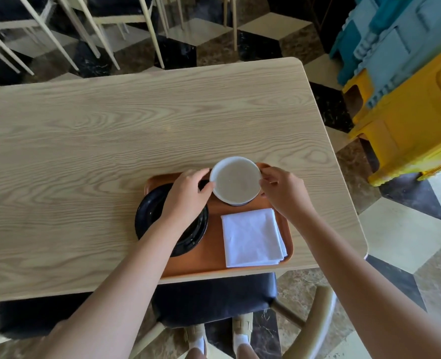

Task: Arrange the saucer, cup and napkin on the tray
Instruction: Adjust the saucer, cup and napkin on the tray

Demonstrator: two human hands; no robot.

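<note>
1. table: one. it bears the tray at its near edge.
2. tray: one, orange. all three task items are within its rim.
3. saucer: one, black, on the tray's left side, partly under the left arm.
4. napkin: one folded stack, on the near right of the tray.
5. cup: one, white, at the far part of the tray; seated or just lifted, cannot tell.
6. left hand and right hand: two, fingers closed on the cup's opposite sides.
7. status: judged near complete; if the cup belongs on the saucer, that transfer remains.
</note>
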